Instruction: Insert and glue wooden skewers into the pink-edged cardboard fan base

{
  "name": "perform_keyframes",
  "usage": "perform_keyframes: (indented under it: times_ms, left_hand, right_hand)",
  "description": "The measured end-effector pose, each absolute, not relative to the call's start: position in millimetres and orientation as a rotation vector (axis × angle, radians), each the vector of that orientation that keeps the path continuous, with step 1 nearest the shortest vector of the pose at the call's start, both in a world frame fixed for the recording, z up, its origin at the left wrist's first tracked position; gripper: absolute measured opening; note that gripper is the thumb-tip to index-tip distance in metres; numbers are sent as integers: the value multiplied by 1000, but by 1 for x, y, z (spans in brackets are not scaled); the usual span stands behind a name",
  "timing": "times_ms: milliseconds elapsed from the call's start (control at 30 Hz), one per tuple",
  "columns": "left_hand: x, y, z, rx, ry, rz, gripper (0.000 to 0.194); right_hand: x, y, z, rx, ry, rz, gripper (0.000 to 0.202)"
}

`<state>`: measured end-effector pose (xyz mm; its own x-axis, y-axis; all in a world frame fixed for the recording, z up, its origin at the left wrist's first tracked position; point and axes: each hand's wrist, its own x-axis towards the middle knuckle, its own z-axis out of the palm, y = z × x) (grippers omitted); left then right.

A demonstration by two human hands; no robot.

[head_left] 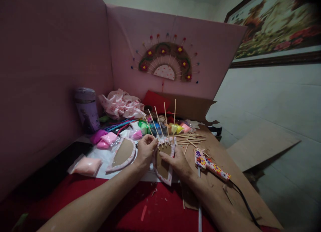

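While hands (146, 147) (180, 161) flank cloth-edged cardboard (163, 166), slim sticks (166, 123), fanned upward

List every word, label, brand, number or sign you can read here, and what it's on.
No text can be read.
Purple tumbler: a dark print and faint marks, too blurred to read.
Glue gun: flower pattern, no lettering seen.
Held cardboard piece: no lettering seen.
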<state>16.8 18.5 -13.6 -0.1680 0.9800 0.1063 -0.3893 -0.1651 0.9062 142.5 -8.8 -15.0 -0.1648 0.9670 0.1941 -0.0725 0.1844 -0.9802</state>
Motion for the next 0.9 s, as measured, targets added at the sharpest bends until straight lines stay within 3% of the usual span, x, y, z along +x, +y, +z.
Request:
perform_keyframes:
  times_ms: [900]
  left_hand:
    - [16,17,-11,975,955,1605,32]
  right_hand:
    - [143,-9,-14,-886,-1211,1400,40]
